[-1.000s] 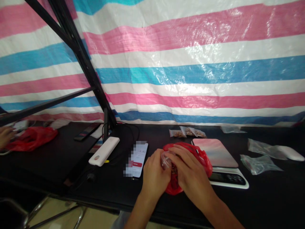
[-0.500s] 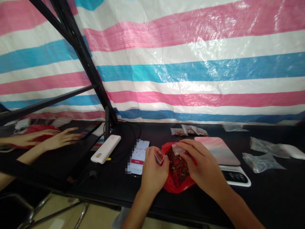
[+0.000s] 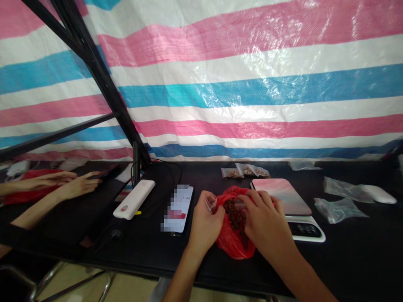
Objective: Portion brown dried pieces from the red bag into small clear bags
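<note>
A red plastic bag (image 3: 234, 247) lies open on the black table, full of small brown dried pieces (image 3: 235, 216). At its left rim my left hand (image 3: 206, 218) is closed around a small clear zip bag (image 3: 210, 203). My right hand (image 3: 267, 214) reaches over the right side of the red bag, fingers bent down into its mouth. A bit of clear plastic (image 3: 241, 203) shows at those fingertips; its shape is mostly hidden. Behind and right of this hand stands a kitchen scale (image 3: 307, 229) with a pinkish plate.
Several filled small bags (image 3: 247, 170) lie at the back. Clear bags (image 3: 340, 209) and a white object (image 3: 379, 194) are on the right. A phone (image 3: 179, 209) and a white power bank (image 3: 134, 199) lie left, near a black metal post. Another person's hands (image 3: 77, 184) are at far left.
My right hand has moved lower into the red bag, and its clear plastic is now more hidden. The red bag's rim has shifted. The other person's hand at far left has closed up somewhat.
</note>
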Available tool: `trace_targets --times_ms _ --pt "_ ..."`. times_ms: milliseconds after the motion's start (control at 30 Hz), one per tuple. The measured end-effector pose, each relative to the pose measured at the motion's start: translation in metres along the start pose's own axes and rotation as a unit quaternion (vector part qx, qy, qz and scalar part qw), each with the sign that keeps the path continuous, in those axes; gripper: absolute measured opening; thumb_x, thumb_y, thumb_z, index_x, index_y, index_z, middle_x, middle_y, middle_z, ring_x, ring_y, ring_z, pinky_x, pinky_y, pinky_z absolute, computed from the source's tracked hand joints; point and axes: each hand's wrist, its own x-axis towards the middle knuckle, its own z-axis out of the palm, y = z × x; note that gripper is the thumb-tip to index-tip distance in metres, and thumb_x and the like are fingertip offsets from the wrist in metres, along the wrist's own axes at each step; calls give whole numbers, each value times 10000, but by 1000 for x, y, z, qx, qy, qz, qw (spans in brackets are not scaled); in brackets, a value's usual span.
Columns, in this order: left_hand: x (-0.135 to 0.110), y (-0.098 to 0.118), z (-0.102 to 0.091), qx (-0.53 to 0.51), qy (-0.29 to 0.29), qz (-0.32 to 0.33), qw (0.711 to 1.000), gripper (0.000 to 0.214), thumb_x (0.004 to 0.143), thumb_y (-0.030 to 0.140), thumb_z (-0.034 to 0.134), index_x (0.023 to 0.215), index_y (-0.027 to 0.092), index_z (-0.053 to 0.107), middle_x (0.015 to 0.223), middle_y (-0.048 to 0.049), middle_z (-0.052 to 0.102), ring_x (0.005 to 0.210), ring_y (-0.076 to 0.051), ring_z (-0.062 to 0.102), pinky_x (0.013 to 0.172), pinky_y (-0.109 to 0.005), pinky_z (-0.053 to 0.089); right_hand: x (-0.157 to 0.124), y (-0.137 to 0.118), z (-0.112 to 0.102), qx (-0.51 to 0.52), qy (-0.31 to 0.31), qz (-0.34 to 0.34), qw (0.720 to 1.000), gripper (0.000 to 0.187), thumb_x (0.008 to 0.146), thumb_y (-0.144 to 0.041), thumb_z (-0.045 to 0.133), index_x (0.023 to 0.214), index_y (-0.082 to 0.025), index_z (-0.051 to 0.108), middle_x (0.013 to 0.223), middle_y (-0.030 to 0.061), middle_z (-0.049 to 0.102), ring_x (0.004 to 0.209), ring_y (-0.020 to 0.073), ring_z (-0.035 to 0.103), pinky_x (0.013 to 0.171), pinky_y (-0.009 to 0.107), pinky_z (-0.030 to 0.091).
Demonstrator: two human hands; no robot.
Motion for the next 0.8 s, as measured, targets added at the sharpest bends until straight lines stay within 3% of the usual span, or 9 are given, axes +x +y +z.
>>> trace_targets --times_ms 267,433,500,600,667,800 --pt "6 4 0 -15 36 2 999 123 776 127 591 832 213 522 684 67 500 634 -120 498 613 -222 399 -3 6 7 -51 0 27 998 211 911 -196 635 1105 -192 719 1100 96 724 1010 299 560 868 445 343" --pt "2 6 -1 -23 -32 11 999 157 810 193 648 949 204 575 744 51 575 664 -127 566 643 -233 448 1 8 12 -51 11 39 998 248 924 -162 597 1149 -188 699 1158 112 713 1011 304 557 849 443 351" --pt "1 5 -1 -16 -61 -1 998 275 800 178 668 1063 201 590 829 21 653 738 -150 636 721 -264 499 1 9 14 -24 1 20 1000 356 860 -100 617 1196 -195 685 1218 104 704 1050 303 558 856 437 354" --pt "0 4 0 18 -59 -4 998 428 775 118 675 1190 202 612 1042 -46 728 929 -190 704 887 -324 527 2 11 14 10 -15 5 1000 491 763 -27 622 1220 -197 681 1267 91 695 1087 300 559 859 432 353" --pt "0 3 0 29 -70 2 997 390 791 106 654 1169 201 652 1114 -69 739 1001 -203 712 935 -338 524 3 13 13 24 -31 1 999 506 752 -10 607 1217 -192 687 1277 88 694 1099 303 561 856 433 347" --pt "2 0 0 14 -90 13 996 219 858 139 593 1042 192 699 997 -67 770 947 -209 728 891 -332 542 6 18 11 77 -74 -5 994 468 820 3 549 1209 -209 701 1280 75 690 1090 284 586 856 423 339"
